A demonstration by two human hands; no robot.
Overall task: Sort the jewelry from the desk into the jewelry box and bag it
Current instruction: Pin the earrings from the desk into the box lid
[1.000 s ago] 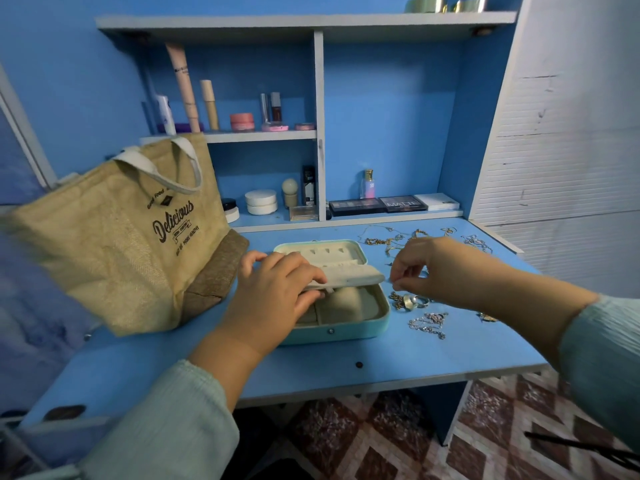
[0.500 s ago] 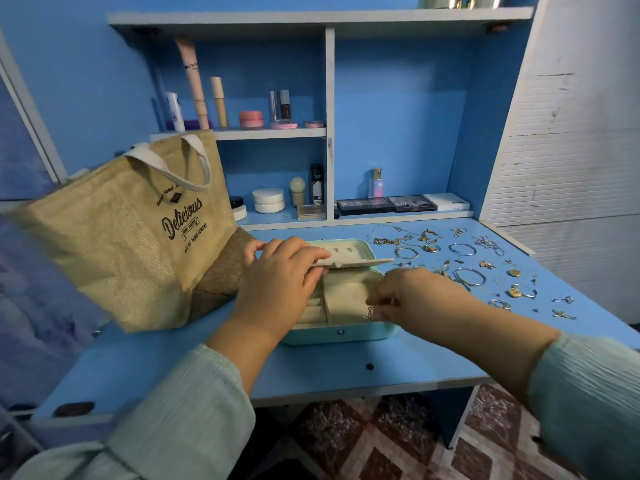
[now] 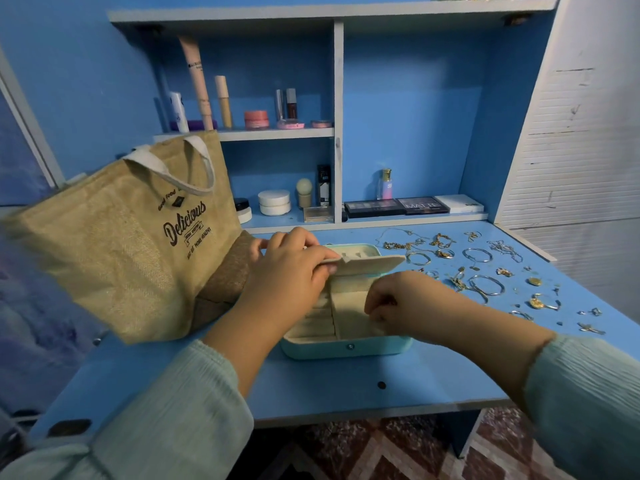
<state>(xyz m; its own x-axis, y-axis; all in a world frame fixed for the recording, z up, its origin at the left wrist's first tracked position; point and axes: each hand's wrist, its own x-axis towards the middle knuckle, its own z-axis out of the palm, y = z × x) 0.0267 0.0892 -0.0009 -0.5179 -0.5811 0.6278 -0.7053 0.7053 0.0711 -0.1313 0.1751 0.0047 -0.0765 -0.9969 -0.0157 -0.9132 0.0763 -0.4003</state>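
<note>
A mint-green jewelry box [image 3: 346, 348] lies open on the blue desk [image 3: 311, 386], its cream lining showing. My left hand [image 3: 287, 275] grips the box's cream inner flap [image 3: 370, 265] and holds it lifted. My right hand [image 3: 405, 303] hovers over the right compartment, fingers curled and pinched together; what they hold is hidden. Loose gold and silver jewelry [image 3: 481, 271], rings, hoops and chains, is scattered to the right of the box. A jute tote bag [image 3: 121, 237] printed "Delicious" stands at the left, touching the desk beside the box.
Shelves at the back carry cosmetics: tubes [image 3: 197, 81], a pink jar [image 3: 256, 119], white jars [image 3: 274, 201], a perfume bottle [image 3: 386, 184] and eyeshadow palettes [image 3: 398, 206]. A white slatted panel [image 3: 581, 133] borders the right side. The desk's front edge runs below the box.
My right hand moved from the jewelry at the right of the box to over the box's right compartment. My left hand kept holding the flap lifted.
</note>
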